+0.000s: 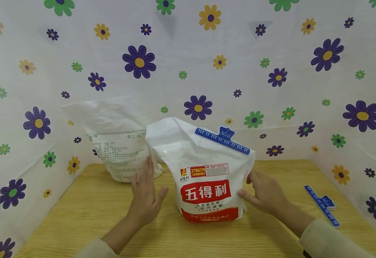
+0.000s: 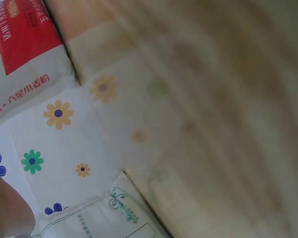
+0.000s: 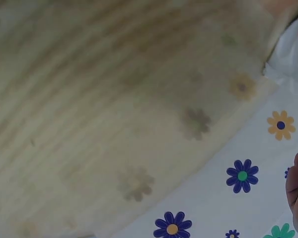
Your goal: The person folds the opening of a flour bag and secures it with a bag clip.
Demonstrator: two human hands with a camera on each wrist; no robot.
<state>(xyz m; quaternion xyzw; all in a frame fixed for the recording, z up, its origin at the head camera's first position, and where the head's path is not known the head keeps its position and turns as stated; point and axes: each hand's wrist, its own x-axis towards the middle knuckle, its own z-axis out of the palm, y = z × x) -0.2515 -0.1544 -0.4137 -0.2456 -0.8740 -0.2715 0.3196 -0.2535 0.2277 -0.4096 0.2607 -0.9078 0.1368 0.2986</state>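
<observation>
A white flour bag (image 1: 204,182) with red printed labels stands on the table in the head view, its top folded over. A blue clip (image 1: 221,140) with a piano-key pattern lies along the fold. My right hand (image 1: 266,193) holds the flour bag's right side, thumb at the front and bent fingers at the side edge. My left hand (image 1: 146,195) is raised with fingers straight, in front of a second white bag (image 1: 120,154) with green print; its fingertips overlap that bag in this view. The second bag's top stands up unfolded, leaning left.
Another blue clip (image 1: 322,206) lies on the wooden table (image 1: 281,238) to the right of my right hand. White cloth (image 1: 181,46) with printed flowers surrounds the table at the back and both sides.
</observation>
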